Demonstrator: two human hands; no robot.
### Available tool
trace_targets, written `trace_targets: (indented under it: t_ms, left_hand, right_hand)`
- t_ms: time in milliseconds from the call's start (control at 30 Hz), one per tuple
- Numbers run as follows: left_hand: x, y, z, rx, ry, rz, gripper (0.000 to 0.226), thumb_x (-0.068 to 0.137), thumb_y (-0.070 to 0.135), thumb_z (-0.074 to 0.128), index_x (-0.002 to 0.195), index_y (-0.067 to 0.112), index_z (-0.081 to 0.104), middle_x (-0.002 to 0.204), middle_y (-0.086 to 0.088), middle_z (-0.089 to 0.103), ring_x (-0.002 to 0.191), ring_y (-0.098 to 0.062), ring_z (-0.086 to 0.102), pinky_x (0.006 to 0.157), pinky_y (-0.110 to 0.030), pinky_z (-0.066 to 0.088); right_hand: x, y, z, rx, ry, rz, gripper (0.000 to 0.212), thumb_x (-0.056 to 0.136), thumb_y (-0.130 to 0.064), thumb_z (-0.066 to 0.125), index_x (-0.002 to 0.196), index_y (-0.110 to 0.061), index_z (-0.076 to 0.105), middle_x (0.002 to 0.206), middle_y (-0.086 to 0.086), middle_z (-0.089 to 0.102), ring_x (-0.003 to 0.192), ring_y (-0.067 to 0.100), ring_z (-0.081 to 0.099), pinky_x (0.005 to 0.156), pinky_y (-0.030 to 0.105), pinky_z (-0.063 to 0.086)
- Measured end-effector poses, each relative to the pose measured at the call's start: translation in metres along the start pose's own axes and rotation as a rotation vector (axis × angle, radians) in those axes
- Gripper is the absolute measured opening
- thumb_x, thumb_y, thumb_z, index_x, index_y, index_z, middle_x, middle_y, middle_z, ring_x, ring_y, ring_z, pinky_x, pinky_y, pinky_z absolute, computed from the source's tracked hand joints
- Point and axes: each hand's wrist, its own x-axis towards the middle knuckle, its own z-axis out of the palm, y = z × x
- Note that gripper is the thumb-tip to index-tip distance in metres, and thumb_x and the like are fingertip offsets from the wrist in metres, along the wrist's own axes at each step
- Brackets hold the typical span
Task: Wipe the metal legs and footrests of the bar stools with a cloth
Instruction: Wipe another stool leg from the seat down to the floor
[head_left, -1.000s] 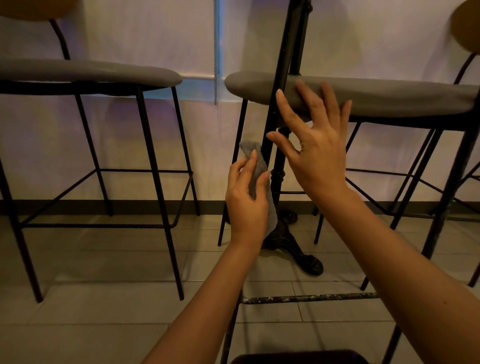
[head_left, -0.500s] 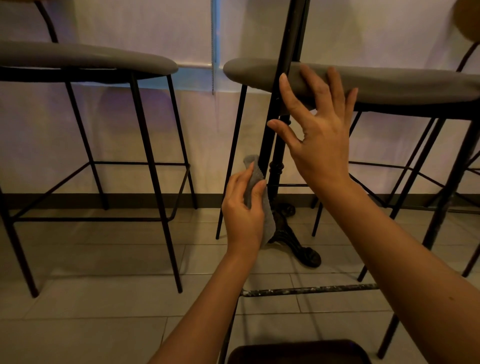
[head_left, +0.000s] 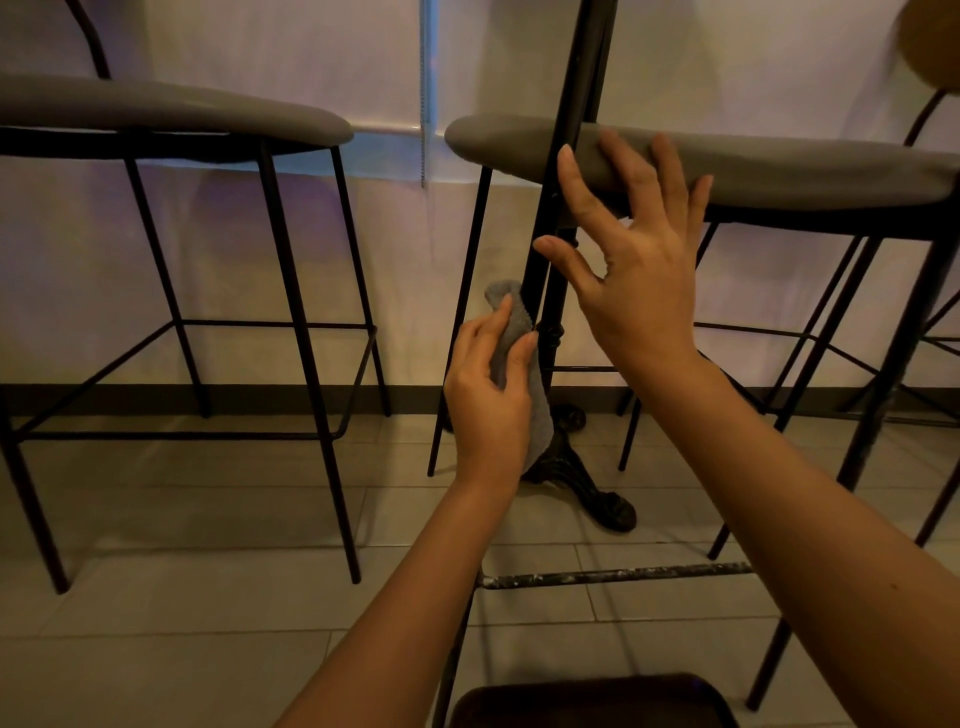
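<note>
My left hand (head_left: 488, 395) grips a grey cloth (head_left: 511, 317) and holds it against a black metal leg (head_left: 537, 270) that rises through the middle of the view. My right hand (head_left: 636, 270) is raised with spread, straight fingers just right of that leg, in front of the grey seat (head_left: 779, 161) of the right bar stool; whether it touches the seat is unclear. A second bar stool (head_left: 171, 111) with thin black legs and a footrest frame (head_left: 182, 434) stands at the left. A scuffed metal footrest bar (head_left: 613, 576) runs across low in front of me.
An ornate black cast-iron table base (head_left: 582, 478) sits on the tiled floor behind the cloth. A dark rounded object (head_left: 592, 701) fills the bottom edge. More stool legs (head_left: 883, 415) crowd the right side. A blind cord (head_left: 423, 93) hangs on the back wall.
My left hand with the cloth has slid down the black leg. My right hand has stayed raised by the seat, fingers spread.
</note>
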Motion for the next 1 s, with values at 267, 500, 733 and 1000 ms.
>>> trace_targets:
  t_ms: [267,500,733,1000]
  left_hand:
    - [-0.004,-0.009,-0.017,-0.034,-0.106,-0.080,0.025,0.088,0.014,0.057,0.113,0.017,0.057,0.100,0.009,0.057,0.097,0.002,0.055,0.089,-0.018,0.047]
    - [0.007,-0.003,-0.019,-0.028,-0.143,-0.059,0.031,0.087,0.013,0.059,0.118,0.012,0.057,0.099,0.017,0.055,0.096,0.007,0.054,0.087,-0.012,0.045]
    - [-0.018,-0.019,-0.025,-0.032,-0.137,-0.144,0.023,0.087,0.014,0.059,0.109,0.021,0.057,0.100,0.013,0.058,0.098,0.006,0.055,0.089,-0.012,0.043]
    - [-0.024,-0.019,-0.034,-0.013,-0.209,-0.261,0.030,0.089,0.023,0.054,0.119,0.026,0.055,0.102,0.017,0.055,0.096,0.010,0.052,0.087,-0.011,0.045]
  right_hand:
    - [0.000,-0.001,0.000,-0.003,-0.010,0.011,0.051,0.090,-0.047,0.046,0.137,-0.029,0.040,0.145,0.008,0.036,0.137,0.037,0.019,0.109,0.059,0.007]
    - [0.000,-0.001,0.000,-0.009,-0.010,0.013,0.051,0.091,-0.047,0.046,0.138,-0.028,0.040,0.146,0.008,0.035,0.137,0.038,0.018,0.108,0.058,0.006]
    - [-0.002,-0.003,0.000,-0.002,-0.019,0.034,0.051,0.091,-0.046,0.045,0.138,-0.029,0.038,0.147,0.008,0.032,0.138,0.038,0.015,0.109,0.057,0.004]
    - [-0.038,-0.019,-0.011,0.127,0.024,0.078,0.052,0.094,-0.034,0.049,0.141,-0.020,0.032,0.150,0.013,0.020,0.139,0.036,0.012,0.109,0.061,0.017]
